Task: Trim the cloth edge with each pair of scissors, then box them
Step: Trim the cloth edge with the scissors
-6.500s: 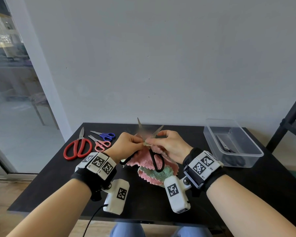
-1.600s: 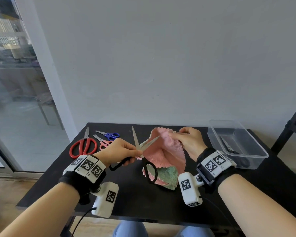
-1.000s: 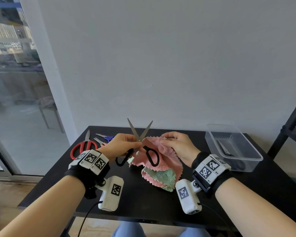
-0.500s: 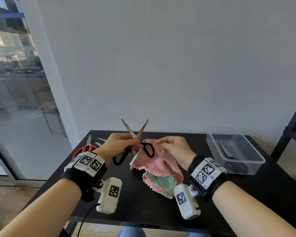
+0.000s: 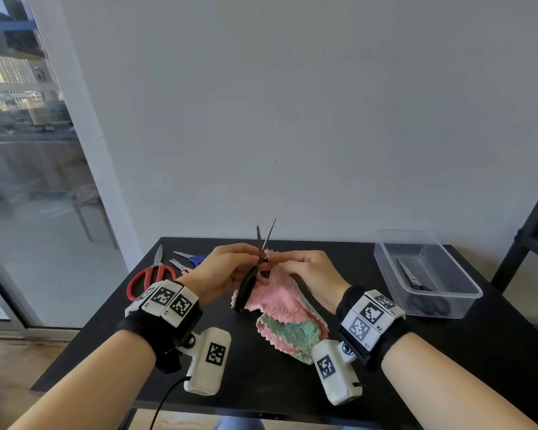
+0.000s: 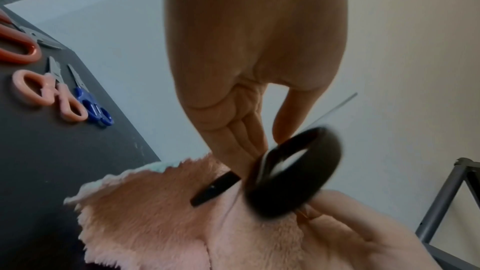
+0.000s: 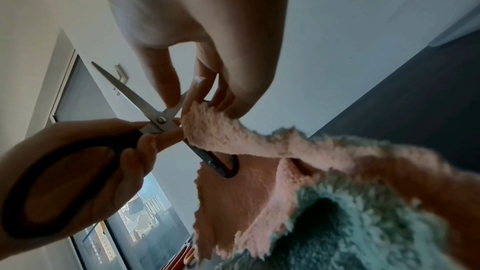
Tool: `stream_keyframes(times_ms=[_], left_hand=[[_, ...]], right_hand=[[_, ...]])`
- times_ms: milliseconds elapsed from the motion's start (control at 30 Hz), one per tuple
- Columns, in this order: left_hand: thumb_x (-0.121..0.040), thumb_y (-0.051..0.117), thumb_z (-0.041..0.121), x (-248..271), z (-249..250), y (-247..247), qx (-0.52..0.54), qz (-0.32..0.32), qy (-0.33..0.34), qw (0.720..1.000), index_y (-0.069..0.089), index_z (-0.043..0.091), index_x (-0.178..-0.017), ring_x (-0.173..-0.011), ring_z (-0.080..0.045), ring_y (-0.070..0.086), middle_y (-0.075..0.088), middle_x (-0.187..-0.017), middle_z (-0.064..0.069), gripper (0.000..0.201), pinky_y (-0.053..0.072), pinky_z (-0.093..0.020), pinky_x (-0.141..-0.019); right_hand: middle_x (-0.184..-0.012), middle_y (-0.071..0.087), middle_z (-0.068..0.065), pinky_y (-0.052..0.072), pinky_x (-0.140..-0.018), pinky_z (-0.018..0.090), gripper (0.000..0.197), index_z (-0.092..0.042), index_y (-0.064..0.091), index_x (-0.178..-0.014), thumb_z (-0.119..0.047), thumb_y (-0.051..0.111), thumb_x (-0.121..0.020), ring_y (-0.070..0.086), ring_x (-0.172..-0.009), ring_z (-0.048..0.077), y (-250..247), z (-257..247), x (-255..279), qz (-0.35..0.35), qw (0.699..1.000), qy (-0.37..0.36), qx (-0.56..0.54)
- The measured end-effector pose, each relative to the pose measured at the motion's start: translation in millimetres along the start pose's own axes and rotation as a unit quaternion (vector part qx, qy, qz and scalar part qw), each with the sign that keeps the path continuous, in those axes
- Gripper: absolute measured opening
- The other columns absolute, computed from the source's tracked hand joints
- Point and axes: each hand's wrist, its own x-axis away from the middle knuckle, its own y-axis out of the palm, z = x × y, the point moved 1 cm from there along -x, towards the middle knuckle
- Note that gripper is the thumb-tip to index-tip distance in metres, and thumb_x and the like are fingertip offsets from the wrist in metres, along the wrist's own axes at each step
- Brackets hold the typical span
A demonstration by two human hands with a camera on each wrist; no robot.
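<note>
My left hand (image 5: 246, 270) grips the black-handled scissors (image 5: 251, 282) near their pivot, blades pointing up and nearly closed. In the right wrist view the left hand (image 7: 145, 143) is wrapped round one black handle of the scissors (image 7: 145, 102). The other handle loop (image 6: 293, 171) hangs over the cloth. My right hand (image 5: 281, 262) pinches the top edge of the pink and green cloth (image 5: 288, 321) right beside the blades. Its fingertips (image 7: 207, 91) hold the cloth (image 7: 215, 128) against the pivot. The cloth's lower part lies on the black table (image 5: 261, 383).
Red scissors (image 5: 149, 274), pink scissors (image 5: 179, 264) and blue scissors (image 5: 193, 259) lie at the table's back left. A clear plastic box (image 5: 466, 293) at the back right holds another black pair of scissors (image 5: 416, 282). A dark shelf frame (image 5: 528, 231) stands right of the table.
The scissor blades have gone from a wide V to almost closed and stand more upright. Both hands have come closer together at the cloth's top edge.
</note>
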Motion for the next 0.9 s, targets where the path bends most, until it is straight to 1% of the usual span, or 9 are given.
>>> stream_keyframes(times_ms=[67,167,267,433,533,633,767,833,900], left_hand=[[-0.095,0.053,0.005,-1,-1,4,0.004,0.011,0.008,1.000,0.062,0.003,-0.109,-0.075,-0.025,0.072,0.072,-0.096,-0.021,0.017,0.057,-0.026,-0.060],[-0.087,0.065,0.008,-5,-4,11,-0.010,0.057,0.028,0.998,0.065,0.005,-0.103,-0.082,-0.027,0.072,0.071,-0.096,-0.023,0.016,0.059,-0.027,-0.065],[-0.080,0.073,0.005,-9,-5,15,-0.021,0.107,0.057,0.992,0.066,0.006,-0.094,-0.081,-0.028,0.072,0.071,-0.090,-0.021,0.016,0.060,-0.028,-0.067],[-0.071,0.080,0.000,-13,-4,16,-0.036,0.139,0.077,0.987,0.067,0.004,-0.091,-0.079,-0.028,0.072,0.071,-0.081,-0.020,0.024,0.061,-0.033,-0.072],[-0.073,0.078,0.000,-13,-2,17,-0.056,0.126,0.072,0.988,0.067,0.003,-0.095,-0.076,-0.026,0.073,0.072,-0.084,-0.020,0.025,0.061,-0.031,-0.069],[-0.082,0.071,0.004,-13,0,15,-0.112,0.138,0.064,0.982,0.069,0.008,-0.096,-0.064,-0.023,0.069,0.070,-0.071,-0.007,0.015,0.060,-0.029,-0.066],[-0.087,0.057,0.004,-14,2,4,-0.197,0.198,0.075,0.957,0.072,0.012,-0.094,-0.050,-0.012,0.046,0.056,-0.063,0.002,0.017,0.040,-0.015,-0.042],[-0.088,0.055,0.007,-15,-1,0,-0.211,0.217,0.072,0.950,0.068,0.010,-0.097,-0.057,-0.010,0.047,0.054,-0.067,0.002,0.016,0.045,-0.019,-0.054],[-0.089,0.056,0.015,-17,-5,-5,-0.207,0.248,0.037,0.946,0.063,0.007,-0.094,-0.067,-0.017,0.051,0.055,-0.073,-0.002,0.012,0.050,-0.033,-0.070]], right_hand=[[-0.101,0.074,0.006,0.053,-0.081,0.017,0.014,-0.008,0.075,-0.095,-0.001,0.067,-0.085,0.069,-0.096,0.012,0,-2,2,-0.003,1.000,-0.013,-0.004],[-0.096,0.073,0.018,0.057,-0.081,0.031,0.013,-0.005,0.073,-0.095,-0.004,0.071,-0.082,0.071,-0.082,0.026,2,-4,6,-0.002,1.000,-0.020,-0.018],[-0.084,0.075,0.004,0.052,-0.067,0.014,0.017,0.000,0.073,-0.097,-0.006,0.074,-0.081,0.071,-0.076,0.009,4,-2,4,0.016,0.999,-0.034,-0.014],[-0.091,0.075,0.006,0.056,-0.077,0.019,0.014,-0.004,0.074,-0.095,-0.006,0.074,-0.081,0.071,-0.082,0.010,3,-1,0,0.054,0.997,-0.053,0.005],[-0.090,0.075,0.009,0.056,-0.082,0.026,0.009,-0.004,0.076,-0.090,-0.009,0.072,-0.084,0.072,-0.087,0.015,2,0,-2,0.079,0.995,-0.052,0.028],[-0.088,0.074,0.019,0.054,-0.078,0.030,0.017,0.003,0.075,-0.082,-0.014,0.072,-0.084,0.070,-0.082,0.020,-2,7,-5,0.112,0.992,-0.036,0.044],[-0.078,0.072,0.020,0.051,-0.066,0.023,0.023,0.008,0.073,-0.079,-0.014,0.073,-0.084,0.064,-0.069,0.014,-8,13,-5,0.132,0.991,-0.006,0.008],[-0.062,0.069,0.006,0.047,-0.051,0.015,0.019,0.007,0.071,-0.077,-0.010,0.071,-0.085,0.062,-0.054,0.006,-10,14,-4,0.135,0.991,0.014,-0.021],[-0.061,0.069,0.004,0.048,-0.051,0.016,0.015,0.005,0.071,-0.074,-0.006,0.070,-0.085,0.064,-0.053,0.007,-11,14,-5,0.142,0.988,0.024,-0.052]])
